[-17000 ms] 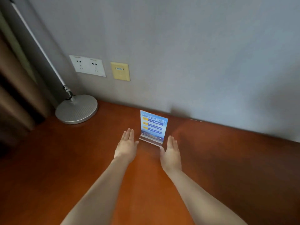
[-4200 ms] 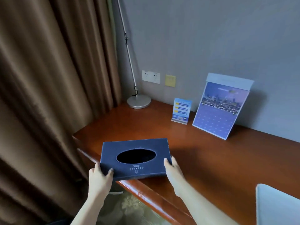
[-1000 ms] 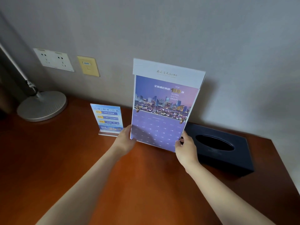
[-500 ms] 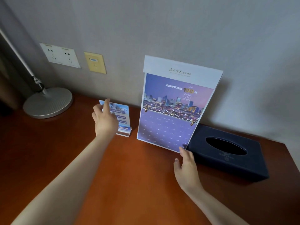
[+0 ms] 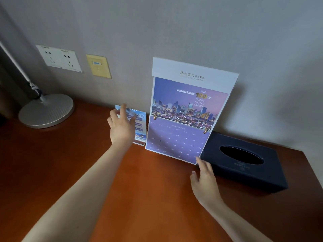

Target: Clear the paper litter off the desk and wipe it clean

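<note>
The left hand [image 5: 122,127] was raised in front of the small blue sign card [image 5: 138,126], its fingers [image 5: 123,109] spread and nearly straight, the forefinger reaching up past the card's top edge; whether the fingertips actually touched the card could not be told. The card stood on the table [image 5: 70,172] close to the wall, just beside the left edge of the tall calendar [image 5: 185,116].

The calendar (purple month grid below, city skyline above) leaned back against the wall. The right hand [image 5: 204,182] lay low over the table with relaxed, loosely extended fingers holding nothing, its forefinger tip at the calendar's lower right corner.

Just right of the calendar sat the dark blue tissue box [image 5: 244,165], its oval opening facing up and dark inside. At far left stood the round metal lamp base [image 5: 47,110], with the socket plate [image 5: 59,58] and a yellow wall plate [image 5: 98,66] on the wall above. No paper litter showed on the table.
</note>
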Motion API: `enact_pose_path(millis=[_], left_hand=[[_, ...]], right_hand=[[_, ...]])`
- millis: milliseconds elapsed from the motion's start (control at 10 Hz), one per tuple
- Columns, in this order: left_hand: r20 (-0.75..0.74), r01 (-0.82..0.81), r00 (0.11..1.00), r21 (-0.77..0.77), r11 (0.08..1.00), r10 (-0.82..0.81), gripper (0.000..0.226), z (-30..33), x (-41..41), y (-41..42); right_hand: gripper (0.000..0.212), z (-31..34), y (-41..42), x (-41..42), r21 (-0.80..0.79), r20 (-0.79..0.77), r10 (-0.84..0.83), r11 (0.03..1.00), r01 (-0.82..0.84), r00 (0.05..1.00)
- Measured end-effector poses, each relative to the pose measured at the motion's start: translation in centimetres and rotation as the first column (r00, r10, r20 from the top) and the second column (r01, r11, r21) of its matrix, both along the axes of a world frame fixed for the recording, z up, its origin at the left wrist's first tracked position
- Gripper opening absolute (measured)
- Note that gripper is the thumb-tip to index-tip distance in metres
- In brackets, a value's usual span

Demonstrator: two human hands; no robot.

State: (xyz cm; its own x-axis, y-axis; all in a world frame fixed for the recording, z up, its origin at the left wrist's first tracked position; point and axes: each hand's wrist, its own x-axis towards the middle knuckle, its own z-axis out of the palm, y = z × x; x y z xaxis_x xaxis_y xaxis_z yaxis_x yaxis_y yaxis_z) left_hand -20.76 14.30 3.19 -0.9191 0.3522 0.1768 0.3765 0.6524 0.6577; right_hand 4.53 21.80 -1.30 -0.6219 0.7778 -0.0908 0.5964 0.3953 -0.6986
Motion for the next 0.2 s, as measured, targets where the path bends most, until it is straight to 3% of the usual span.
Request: enact_pose_path(millis=[200], left_hand=[[-0.125,0.076,0.989,0.003,0.997,-0.075,0.060,0.1,2.1,-1.6]], right_hand=[[0.049,0.5,0.0,0.3,0.075,-0.031,0.009,0.997,-0.006,0.999]])
